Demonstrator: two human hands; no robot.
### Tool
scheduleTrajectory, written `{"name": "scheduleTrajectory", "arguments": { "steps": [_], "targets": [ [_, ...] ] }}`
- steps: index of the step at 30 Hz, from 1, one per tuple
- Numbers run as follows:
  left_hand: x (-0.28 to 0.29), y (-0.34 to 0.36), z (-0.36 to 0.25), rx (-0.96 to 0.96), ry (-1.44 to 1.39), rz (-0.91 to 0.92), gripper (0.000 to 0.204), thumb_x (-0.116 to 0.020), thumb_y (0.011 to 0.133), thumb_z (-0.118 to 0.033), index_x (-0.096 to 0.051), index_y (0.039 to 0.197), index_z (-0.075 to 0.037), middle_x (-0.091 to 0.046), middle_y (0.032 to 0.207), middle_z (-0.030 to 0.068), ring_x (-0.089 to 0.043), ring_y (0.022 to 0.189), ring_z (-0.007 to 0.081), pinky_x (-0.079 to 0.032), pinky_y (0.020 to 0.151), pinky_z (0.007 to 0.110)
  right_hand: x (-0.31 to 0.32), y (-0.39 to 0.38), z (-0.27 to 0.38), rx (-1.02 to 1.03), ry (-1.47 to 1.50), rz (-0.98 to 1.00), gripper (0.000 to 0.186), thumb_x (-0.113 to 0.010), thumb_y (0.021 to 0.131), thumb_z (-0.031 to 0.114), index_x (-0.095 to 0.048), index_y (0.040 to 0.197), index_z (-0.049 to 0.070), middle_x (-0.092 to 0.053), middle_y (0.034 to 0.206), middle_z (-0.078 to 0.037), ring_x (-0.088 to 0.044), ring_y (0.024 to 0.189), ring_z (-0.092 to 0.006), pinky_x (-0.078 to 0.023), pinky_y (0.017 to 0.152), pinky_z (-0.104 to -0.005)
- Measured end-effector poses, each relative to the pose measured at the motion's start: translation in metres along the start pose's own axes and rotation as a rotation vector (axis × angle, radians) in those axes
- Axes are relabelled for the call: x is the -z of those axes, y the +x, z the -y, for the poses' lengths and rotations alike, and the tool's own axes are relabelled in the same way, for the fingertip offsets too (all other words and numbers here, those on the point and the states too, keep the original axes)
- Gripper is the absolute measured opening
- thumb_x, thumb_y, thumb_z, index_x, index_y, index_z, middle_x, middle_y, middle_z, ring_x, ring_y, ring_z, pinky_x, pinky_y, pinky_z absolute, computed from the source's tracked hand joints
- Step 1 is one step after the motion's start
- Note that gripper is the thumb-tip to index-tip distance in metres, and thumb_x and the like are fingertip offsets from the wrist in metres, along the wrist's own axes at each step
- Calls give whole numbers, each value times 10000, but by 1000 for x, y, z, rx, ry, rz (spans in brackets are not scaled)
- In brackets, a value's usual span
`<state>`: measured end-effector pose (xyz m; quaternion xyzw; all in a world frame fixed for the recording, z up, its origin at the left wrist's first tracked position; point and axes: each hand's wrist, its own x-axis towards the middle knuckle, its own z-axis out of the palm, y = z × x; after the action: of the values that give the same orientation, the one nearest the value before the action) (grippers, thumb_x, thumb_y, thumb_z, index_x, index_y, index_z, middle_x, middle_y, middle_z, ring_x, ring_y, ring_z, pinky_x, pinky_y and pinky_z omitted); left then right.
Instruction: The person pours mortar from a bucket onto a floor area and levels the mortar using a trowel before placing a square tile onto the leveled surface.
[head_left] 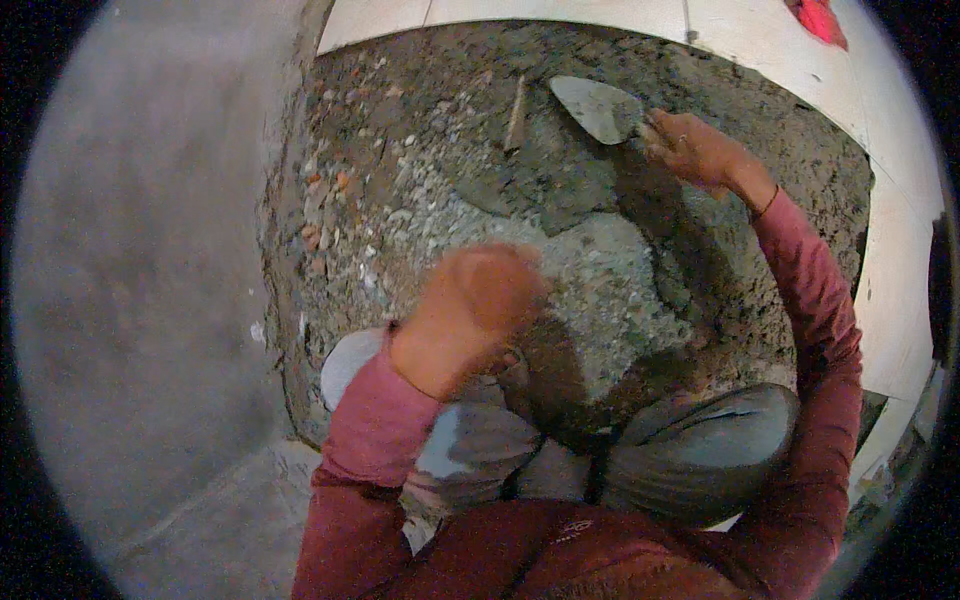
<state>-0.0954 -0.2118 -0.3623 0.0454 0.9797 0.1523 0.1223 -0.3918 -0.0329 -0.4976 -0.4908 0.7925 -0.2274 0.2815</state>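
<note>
In my right hand (690,150) is the handle of a trowel (598,108), its grey pointed blade aimed to the left over the far part of the rough ground. My left hand (490,295) hangs over the middle, blurred by motion, so its fingers cannot be made out. Beneath and beyond it lies a pale patch of gravelly mortar (600,270), with a darker wet area (570,185) just short of the trowel blade. Left of the blade lies a thin stick-like piece (517,115).
Loose stones and reddish rubble (340,190) cover the left part of the bed. A grey wall (150,250) rises on the left. White tiles (880,120) border the far and right sides, with a red object (822,20) at the far right corner. My bent knees (705,445) are close to the near edge.
</note>
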Motion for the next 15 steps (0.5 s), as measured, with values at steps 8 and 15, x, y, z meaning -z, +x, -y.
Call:
{"name": "scheduleTrajectory", "arguments": {
  "steps": [8,15],
  "targets": [
    [-15,-2,-75,-206,-57,50,271,-607,874,-235,-617,1062,-40,-630,917,116,-627,883,291,-492,774,408,-52,42,62,-35,-506,57,196,-517,939,145,-570,1044,-11,-675,907,-251,-681,891,-411,-555,715,-501],
    [15,1,-57,-77,142,-70,338,-576,897,-252,-604,1134,-13,-617,904,102,-610,829,263,-470,720,401,-64,31,49,66,-247,-1,346,-599,914,195,-510,1199,21,-645,955,-215,-631,851,-430,-516,724,-506]
  ]
}}
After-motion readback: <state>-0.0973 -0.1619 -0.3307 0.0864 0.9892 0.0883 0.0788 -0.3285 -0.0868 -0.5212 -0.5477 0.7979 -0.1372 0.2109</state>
